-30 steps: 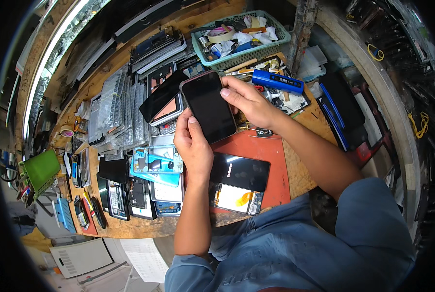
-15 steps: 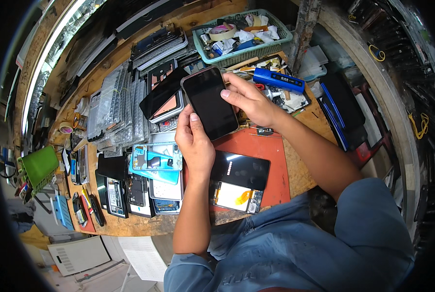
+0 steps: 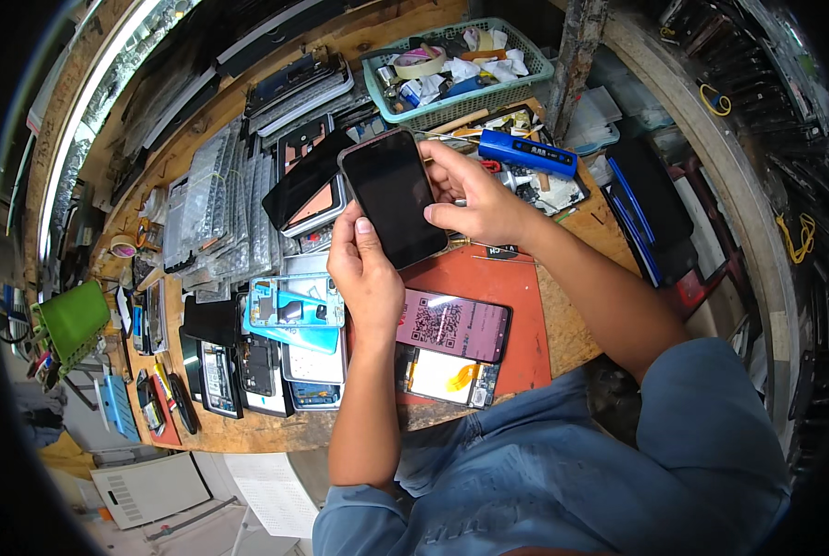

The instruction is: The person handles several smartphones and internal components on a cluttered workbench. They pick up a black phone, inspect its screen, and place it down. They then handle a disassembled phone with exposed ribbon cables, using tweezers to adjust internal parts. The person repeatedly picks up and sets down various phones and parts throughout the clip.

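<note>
Both my hands hold a dark smartphone [image 3: 396,199] above the bench, its black screen unlit. My left hand [image 3: 370,278] grips its lower left side, thumb along the edge. Round the right side are the fingers of my right hand [image 3: 474,199], with the thumb at the screen's edge. Below, on a red mat [image 3: 530,315], lies a second phone screen [image 3: 456,324], lit pink with a square code. It is joined to or resting against an opened phone body [image 3: 451,378] with a white panel and an orange flex cable.
Left of the mat sit blue phone frames [image 3: 296,310] and several opened phones. Bubble-wrapped parts [image 3: 210,199] are stacked farther back. A green basket [image 3: 461,97] of tape and scraps stands at the back. Near my right hand lies a blue electric screwdriver-like tool [image 3: 527,153].
The second phone's screen on the mat has gone from dark with a white mark to a lit pink display. My right thumb has shifted slightly lower along the held smartphone.
</note>
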`<action>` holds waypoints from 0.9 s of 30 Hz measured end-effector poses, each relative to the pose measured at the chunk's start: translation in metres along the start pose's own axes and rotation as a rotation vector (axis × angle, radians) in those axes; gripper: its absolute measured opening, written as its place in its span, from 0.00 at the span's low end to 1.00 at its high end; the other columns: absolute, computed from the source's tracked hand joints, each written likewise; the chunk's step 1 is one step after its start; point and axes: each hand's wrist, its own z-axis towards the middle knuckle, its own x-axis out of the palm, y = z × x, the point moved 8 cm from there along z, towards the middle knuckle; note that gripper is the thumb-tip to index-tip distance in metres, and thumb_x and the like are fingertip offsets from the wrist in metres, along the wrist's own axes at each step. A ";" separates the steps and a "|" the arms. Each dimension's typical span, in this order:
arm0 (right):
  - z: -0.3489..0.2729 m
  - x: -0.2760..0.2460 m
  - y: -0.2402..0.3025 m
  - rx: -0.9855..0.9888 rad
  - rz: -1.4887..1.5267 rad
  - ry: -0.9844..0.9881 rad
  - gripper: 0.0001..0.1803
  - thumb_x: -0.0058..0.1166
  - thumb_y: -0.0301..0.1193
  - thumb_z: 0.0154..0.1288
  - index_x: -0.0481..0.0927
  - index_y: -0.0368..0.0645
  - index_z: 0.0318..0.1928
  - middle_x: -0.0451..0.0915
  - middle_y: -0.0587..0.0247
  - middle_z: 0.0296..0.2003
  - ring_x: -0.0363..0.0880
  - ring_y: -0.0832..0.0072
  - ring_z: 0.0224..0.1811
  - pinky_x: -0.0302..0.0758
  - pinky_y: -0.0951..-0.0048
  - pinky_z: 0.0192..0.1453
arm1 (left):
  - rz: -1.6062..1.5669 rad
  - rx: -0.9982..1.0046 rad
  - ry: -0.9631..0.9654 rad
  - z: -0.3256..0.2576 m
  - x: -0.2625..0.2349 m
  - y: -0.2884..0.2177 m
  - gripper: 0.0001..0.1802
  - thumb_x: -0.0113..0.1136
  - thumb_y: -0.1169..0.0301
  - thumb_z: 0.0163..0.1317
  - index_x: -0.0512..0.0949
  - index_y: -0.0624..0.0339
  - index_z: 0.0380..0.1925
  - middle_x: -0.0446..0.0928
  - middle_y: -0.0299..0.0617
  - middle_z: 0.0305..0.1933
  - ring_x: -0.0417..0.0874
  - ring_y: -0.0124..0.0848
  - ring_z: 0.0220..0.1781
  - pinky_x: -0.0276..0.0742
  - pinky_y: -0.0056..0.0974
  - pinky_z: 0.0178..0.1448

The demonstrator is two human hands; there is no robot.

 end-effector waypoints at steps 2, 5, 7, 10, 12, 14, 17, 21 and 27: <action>0.000 0.001 0.000 -0.012 -0.022 0.016 0.35 0.56 0.17 0.60 0.65 0.41 0.70 0.81 0.67 0.42 0.77 0.85 0.39 0.72 0.80 0.39 | -0.014 -0.015 -0.010 -0.001 -0.002 0.002 0.18 0.45 0.72 0.83 0.74 0.75 0.63 0.83 0.49 0.56 0.83 0.29 0.56 0.78 0.34 0.63; -0.001 -0.001 -0.003 0.005 -0.052 0.045 0.40 0.55 0.17 0.62 0.60 0.38 0.75 0.82 0.61 0.49 0.79 0.80 0.46 0.75 0.75 0.48 | -0.024 -0.017 -0.024 -0.001 -0.002 0.003 0.18 0.45 0.72 0.83 0.75 0.75 0.63 0.83 0.49 0.56 0.83 0.29 0.56 0.78 0.34 0.63; -0.002 -0.002 -0.005 0.014 -0.065 0.054 0.41 0.55 0.16 0.63 0.58 0.37 0.77 0.83 0.58 0.53 0.81 0.77 0.49 0.77 0.73 0.52 | -0.038 -0.012 -0.025 -0.001 -0.002 0.004 0.18 0.45 0.72 0.83 0.74 0.75 0.63 0.83 0.49 0.56 0.83 0.30 0.56 0.78 0.34 0.63; -0.001 -0.004 -0.008 0.012 -0.076 0.055 0.41 0.56 0.16 0.64 0.59 0.37 0.77 0.83 0.58 0.52 0.81 0.78 0.49 0.77 0.73 0.51 | -0.036 -0.001 -0.016 0.000 -0.002 0.002 0.19 0.45 0.72 0.83 0.74 0.75 0.63 0.82 0.50 0.57 0.83 0.30 0.57 0.78 0.35 0.64; 0.000 -0.002 -0.007 0.016 -0.086 0.062 0.39 0.56 0.17 0.65 0.60 0.36 0.76 0.84 0.59 0.51 0.81 0.78 0.48 0.77 0.73 0.52 | -0.019 -0.008 -0.022 0.000 -0.005 0.005 0.19 0.45 0.72 0.83 0.74 0.76 0.63 0.82 0.50 0.57 0.83 0.30 0.57 0.78 0.35 0.64; 0.000 -0.002 -0.008 0.036 -0.091 0.032 0.38 0.56 0.17 0.66 0.61 0.36 0.76 0.84 0.59 0.50 0.81 0.79 0.49 0.77 0.73 0.52 | -0.021 -0.014 -0.029 -0.001 -0.004 0.005 0.19 0.45 0.72 0.83 0.74 0.76 0.63 0.82 0.50 0.57 0.83 0.31 0.57 0.78 0.35 0.64; -0.001 -0.002 -0.004 0.039 -0.093 0.009 0.36 0.56 0.18 0.68 0.62 0.36 0.75 0.85 0.60 0.49 0.81 0.79 0.49 0.77 0.73 0.52 | -0.030 -0.014 -0.014 -0.001 -0.001 0.002 0.19 0.45 0.72 0.83 0.74 0.76 0.63 0.82 0.49 0.57 0.83 0.31 0.57 0.78 0.35 0.64; -0.001 -0.003 -0.004 0.021 -0.092 0.019 0.36 0.56 0.19 0.68 0.62 0.36 0.75 0.85 0.59 0.51 0.81 0.79 0.50 0.76 0.74 0.53 | -0.072 -0.016 -0.020 -0.002 -0.002 0.004 0.19 0.45 0.72 0.83 0.74 0.75 0.63 0.82 0.49 0.57 0.83 0.31 0.56 0.78 0.35 0.64; -0.003 -0.001 -0.010 0.012 -0.049 0.029 0.40 0.54 0.17 0.64 0.60 0.34 0.77 0.84 0.61 0.48 0.79 0.81 0.45 0.75 0.77 0.48 | -0.032 -0.014 -0.013 -0.005 -0.003 -0.002 0.18 0.45 0.72 0.83 0.75 0.75 0.62 0.83 0.49 0.56 0.83 0.31 0.56 0.78 0.35 0.63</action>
